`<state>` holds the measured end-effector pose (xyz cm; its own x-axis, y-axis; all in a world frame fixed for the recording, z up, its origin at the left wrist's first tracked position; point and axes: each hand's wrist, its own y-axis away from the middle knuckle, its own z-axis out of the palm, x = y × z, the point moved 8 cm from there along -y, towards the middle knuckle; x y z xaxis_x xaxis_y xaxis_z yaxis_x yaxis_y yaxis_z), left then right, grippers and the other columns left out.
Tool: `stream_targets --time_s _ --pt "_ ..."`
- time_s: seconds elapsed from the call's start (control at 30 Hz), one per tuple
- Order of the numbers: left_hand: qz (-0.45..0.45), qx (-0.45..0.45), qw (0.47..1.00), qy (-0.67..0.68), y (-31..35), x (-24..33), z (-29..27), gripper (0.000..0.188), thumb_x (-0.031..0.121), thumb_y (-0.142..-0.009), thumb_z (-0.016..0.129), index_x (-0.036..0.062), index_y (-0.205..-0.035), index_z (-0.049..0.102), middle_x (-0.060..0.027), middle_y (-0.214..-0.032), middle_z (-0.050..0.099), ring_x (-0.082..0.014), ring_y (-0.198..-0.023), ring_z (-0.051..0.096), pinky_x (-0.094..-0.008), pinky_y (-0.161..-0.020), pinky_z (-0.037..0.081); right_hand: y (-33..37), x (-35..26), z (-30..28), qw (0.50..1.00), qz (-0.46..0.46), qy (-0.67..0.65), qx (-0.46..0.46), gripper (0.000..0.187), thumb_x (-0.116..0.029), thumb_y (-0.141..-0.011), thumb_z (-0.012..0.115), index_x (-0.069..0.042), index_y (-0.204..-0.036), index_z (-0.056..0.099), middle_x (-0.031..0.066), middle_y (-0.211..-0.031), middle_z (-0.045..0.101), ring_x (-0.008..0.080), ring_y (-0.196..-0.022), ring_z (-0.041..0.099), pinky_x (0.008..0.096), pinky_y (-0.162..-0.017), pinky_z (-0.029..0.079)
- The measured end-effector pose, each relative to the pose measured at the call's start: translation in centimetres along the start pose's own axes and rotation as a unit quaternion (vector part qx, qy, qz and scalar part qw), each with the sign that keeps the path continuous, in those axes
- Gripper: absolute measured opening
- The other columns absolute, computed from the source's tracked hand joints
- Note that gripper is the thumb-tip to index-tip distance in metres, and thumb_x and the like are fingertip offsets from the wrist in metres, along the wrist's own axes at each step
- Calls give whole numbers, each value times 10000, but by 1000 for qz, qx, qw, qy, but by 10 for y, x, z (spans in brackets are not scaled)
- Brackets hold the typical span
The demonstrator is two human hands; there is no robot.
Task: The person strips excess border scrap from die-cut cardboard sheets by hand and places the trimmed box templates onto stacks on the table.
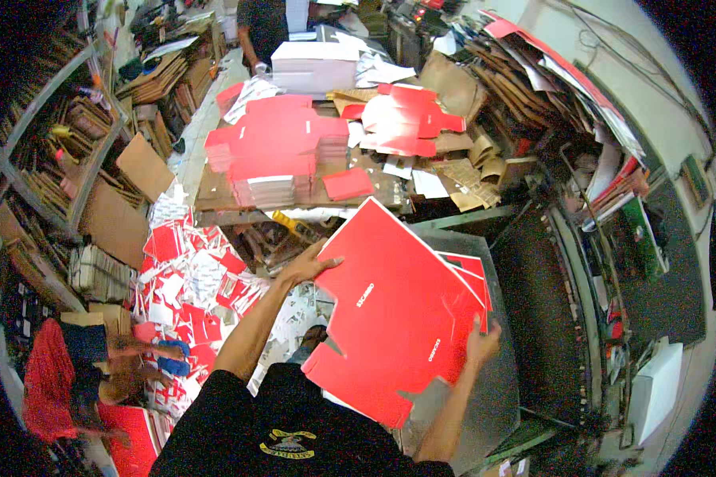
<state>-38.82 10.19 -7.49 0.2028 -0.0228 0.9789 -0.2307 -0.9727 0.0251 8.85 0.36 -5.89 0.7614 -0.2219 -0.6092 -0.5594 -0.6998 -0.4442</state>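
Note:
Between my two hands is a large red die-cut cardboard blank (390, 294) with notched edges, fold lines and small white print. It is tilted in front of my body. My left hand (306, 266) grips its upper left edge, the thumb on top of the red face. My right hand (480, 343) holds the lower right edge, its thumb up and its other fingers partly hidden. Red sheets with white borders (473, 274) show behind the blank's right side, over a dark grey machine plate (497, 350). Whether those sheets are also held, I cannot tell.
Ahead, a table carries a tall stack of red blanks (270, 135), a smaller red stack (406, 119) and white sheets (314, 67). Red and white scraps (199, 278) cover the floor at left. One person (262, 32) stands behind the table; another (52, 381) sits at lower left.

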Motion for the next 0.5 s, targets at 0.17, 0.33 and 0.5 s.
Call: stream_targets --time_s 0.17,0.33,0.5 --pt "-30 -9 998 53 12 28 5 617 320 -845 680 14 -1318 429 -121 -1193 570 -181 -1057 546 -325 -906 452 -4 -75 58 956 28 -128 -264 576 -412 -828 679 55 -1144 559 211 -1131 599 312 -1061 561 382 -948 420" --pt "-104 -6 984 148 11 -3 0 621 357 -855 666 5 -1310 432 -90 -1181 578 -153 -1035 555 -305 -872 474 26 -99 76 951 0 -97 -294 625 -455 -888 575 47 -1251 493 246 -1277 508 334 -1216 471 423 -1032 344" --pt "-108 -53 801 587 33 -10 17 794 621 -857 491 -42 -1287 419 -147 -1200 576 -236 -1082 588 -377 -898 507 67 -92 103 945 -99 127 -285 683 -480 -975 294 23 -1432 228 246 -1496 178 354 -1405 148 502 -1130 108"
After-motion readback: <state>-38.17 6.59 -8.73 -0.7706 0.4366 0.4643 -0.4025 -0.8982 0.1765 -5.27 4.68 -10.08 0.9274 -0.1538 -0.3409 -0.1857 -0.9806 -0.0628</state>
